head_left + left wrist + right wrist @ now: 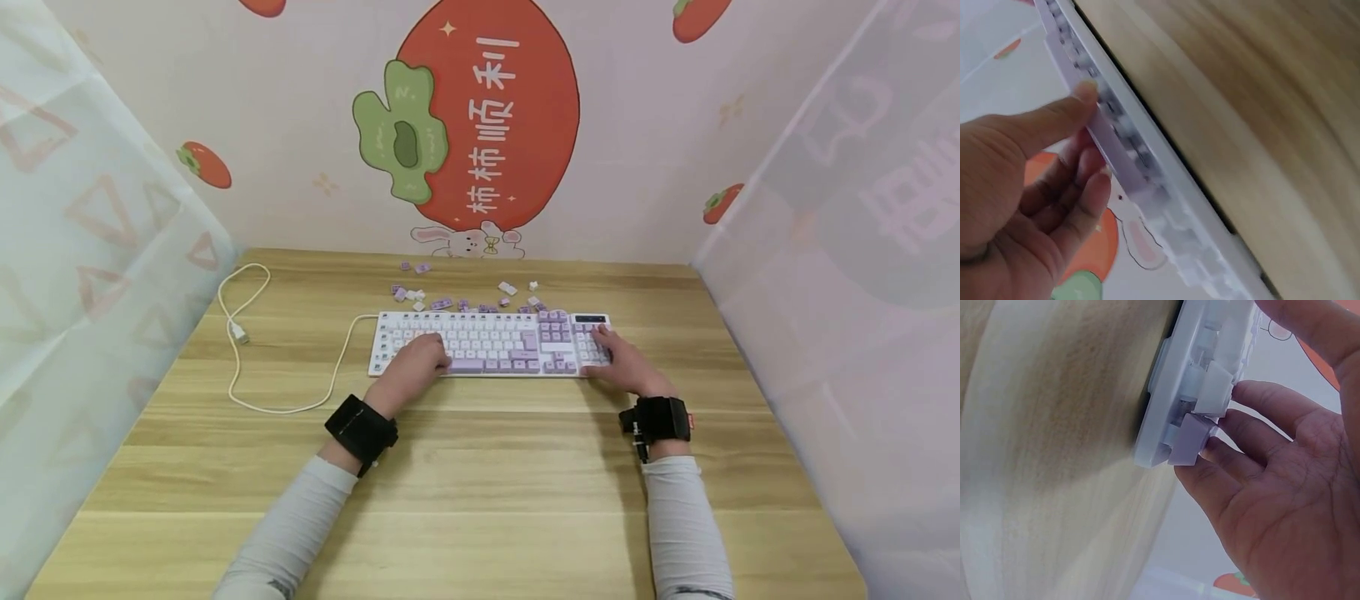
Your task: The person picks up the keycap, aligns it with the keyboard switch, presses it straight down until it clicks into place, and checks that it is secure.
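Note:
A white and purple keyboard (557,347) lies on the table, with bare switches showing along its top row and left side. At the long purple space bar (1110,150), my left hand (415,364) pinches the keycap, the thumb at its front edge and the fingers behind. Part of the bar is hidden by that hand in the head view. On the number pad (588,346), at the keyboard's right end, rests my right hand (626,364). Its relaxed fingers (1266,400) touch the keycaps, the thumb lying near the front edge.
Several loose purple and white keycaps (442,304) are scattered behind the keyboard. A white cable (343,354) loops from its left end to a USB plug (238,332) on the wooden table (480,492). Printed sheets (285,125) stand behind and at both sides.

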Available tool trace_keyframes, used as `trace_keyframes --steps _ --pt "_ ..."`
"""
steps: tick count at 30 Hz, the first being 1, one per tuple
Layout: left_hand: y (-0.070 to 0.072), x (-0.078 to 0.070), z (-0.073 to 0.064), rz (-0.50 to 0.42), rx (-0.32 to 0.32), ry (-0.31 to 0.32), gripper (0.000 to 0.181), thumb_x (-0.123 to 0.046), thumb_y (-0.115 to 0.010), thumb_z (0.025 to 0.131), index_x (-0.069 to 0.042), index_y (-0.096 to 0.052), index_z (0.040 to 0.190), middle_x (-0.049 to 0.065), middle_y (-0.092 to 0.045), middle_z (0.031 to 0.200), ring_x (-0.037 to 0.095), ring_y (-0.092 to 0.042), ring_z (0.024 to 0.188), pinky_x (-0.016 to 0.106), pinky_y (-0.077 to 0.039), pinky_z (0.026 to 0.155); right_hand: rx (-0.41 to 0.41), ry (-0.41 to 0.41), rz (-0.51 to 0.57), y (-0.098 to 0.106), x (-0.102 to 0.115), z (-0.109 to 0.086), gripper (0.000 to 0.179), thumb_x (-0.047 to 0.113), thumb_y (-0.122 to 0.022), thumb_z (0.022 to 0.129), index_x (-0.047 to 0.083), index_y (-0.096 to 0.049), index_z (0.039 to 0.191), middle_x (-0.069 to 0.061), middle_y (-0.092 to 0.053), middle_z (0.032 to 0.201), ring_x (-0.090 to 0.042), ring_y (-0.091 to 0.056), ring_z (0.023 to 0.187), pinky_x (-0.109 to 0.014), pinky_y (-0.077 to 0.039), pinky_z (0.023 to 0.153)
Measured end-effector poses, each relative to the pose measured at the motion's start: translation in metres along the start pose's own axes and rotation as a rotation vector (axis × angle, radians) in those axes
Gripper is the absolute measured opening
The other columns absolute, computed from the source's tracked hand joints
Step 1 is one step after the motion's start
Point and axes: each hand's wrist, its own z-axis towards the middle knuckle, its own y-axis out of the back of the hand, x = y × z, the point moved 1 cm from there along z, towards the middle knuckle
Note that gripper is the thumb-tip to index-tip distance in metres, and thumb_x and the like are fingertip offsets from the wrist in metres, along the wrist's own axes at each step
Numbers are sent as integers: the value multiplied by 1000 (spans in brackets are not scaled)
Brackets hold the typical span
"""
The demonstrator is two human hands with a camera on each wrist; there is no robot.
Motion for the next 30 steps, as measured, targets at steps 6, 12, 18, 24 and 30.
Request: trace_keyframes --steps 6,12,18,24,30 --pt "-4 -9 -1 55 -59 6 31 12 -67 85 -8 -68 61 1 -54 70 16 -46 67 30 -41 62 7 -5 -26 2 -1 2 84 27 -73 94 -5 -28 156 -30 -14 165 -51 -14 151 -62 -20 120" --pt "-15 -26 -7 324 -95 -9 24 15 -64 85 -3 -68 70 13 -60 86 25 -57 78 35 -55 65 7 5 -48 3 -2 3 84 28 -74 93 -6 -29 156 -31 -15 164 -53 -16 149 -62 -21 119" --pt "-20 -38 -12 474 -167 -31 22 18 -61 85 2 -69 71 17 -59 84 27 -57 74 32 -56 59 8 1 -45 2 -1 5 85 29 -73 93 -4 -28 157 -30 -15 164 -52 -15 150 -62 -20 120" --pt "-16 -39 -14 420 -124 -40 25 19 -57 87 4 -67 70 18 -57 84 27 -55 73 32 -56 57 9 -15 -35 1 -2 5 84 28 -74 93 -3 -29 157 -29 -14 165 -51 -15 150 -62 -20 120" --pt "-12 -46 -10 395 -54 -12 23 13 -62 92 0 -68 73 18 -59 84 27 -56 75 33 -55 56 8 -14 -40 1 -3 3 84 29 -74 93 -3 -29 157 -29 -15 165 -52 -16 150 -62 -21 120"
